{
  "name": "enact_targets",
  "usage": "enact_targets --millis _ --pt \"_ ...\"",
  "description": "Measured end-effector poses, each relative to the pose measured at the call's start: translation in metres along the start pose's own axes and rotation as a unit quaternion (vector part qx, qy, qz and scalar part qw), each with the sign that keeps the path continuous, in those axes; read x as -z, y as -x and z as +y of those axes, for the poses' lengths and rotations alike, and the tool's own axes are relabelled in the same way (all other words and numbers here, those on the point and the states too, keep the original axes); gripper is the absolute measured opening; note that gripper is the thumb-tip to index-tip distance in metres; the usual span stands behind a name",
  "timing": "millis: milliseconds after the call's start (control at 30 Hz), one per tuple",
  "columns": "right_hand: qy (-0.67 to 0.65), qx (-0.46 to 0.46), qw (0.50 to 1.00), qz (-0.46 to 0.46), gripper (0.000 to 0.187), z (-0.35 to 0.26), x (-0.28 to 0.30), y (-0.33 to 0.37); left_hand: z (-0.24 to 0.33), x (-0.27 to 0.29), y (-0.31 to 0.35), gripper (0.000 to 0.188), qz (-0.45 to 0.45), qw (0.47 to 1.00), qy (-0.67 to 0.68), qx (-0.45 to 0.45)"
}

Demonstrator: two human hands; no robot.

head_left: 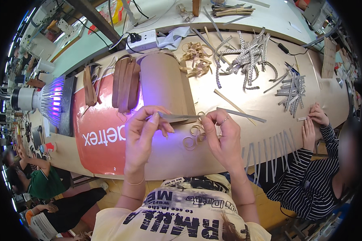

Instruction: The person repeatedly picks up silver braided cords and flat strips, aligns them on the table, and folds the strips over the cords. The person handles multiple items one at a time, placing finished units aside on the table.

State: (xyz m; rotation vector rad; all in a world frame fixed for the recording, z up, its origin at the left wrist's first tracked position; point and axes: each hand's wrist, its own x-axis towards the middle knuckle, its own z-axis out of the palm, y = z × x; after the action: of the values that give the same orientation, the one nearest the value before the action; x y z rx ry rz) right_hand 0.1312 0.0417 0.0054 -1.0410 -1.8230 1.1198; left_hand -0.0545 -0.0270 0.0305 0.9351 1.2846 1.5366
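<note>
A narrow grey strip (179, 117) is stretched level between my two hands. My left hand (145, 126) pinches its left end between thumb and fingers. At the other end my right hand (221, 130) is closed on the strip, and a small tan loop (201, 114) shows at its fingertips; whether the two are joined I cannot tell. Just below the strip, several tan loops (195, 137) lie on the tabletop. Behind my hands stands a curved brown block (163, 82). To the right of it, a loose grey strip (242, 115) crosses a tan strip (231, 103).
Braided silver straps (249, 58) and tan ribbon loops (197, 58) lie at the back. Brown strap bundles (126, 84) rest on a red sheet (102, 132) at left, beside a glowing lamp (48, 100). Grey strips (271, 154) hang over the front edge, near a co-worker's hands (313, 124).
</note>
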Motion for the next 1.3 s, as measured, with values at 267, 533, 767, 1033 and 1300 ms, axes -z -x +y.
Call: enact_targets --millis 267,533,767,1033,1300 --pt "-0.032 -0.060 0.998 -0.001 0.017 0.032 0.031 0.024 -0.006 0.045 -0.011 0.019 0.092 0.984 0.151 0.006" --pt "0.142 -0.066 0.987 -0.022 0.018 0.066 0.033 0.048 0.008 0.148 -0.004 0.030 0.194 0.951 0.224 -0.089" --pt "0.325 0.085 0.942 0.017 0.023 0.062 -0.014 0.055 0.032 0.122 0.007 0.027 0.108 0.976 0.035 -0.185" --pt "0.161 0.110 0.981 0.006 0.032 0.024 0.012 0.075 0.007 0.008 0.021 0.017 0.011 0.911 -0.320 -0.260" --pt "0.033 0.090 0.992 0.082 0.026 -0.030 0.095 0.110 0.000 -0.049 0.035 0.029 -0.309 0.804 -0.371 -0.346"
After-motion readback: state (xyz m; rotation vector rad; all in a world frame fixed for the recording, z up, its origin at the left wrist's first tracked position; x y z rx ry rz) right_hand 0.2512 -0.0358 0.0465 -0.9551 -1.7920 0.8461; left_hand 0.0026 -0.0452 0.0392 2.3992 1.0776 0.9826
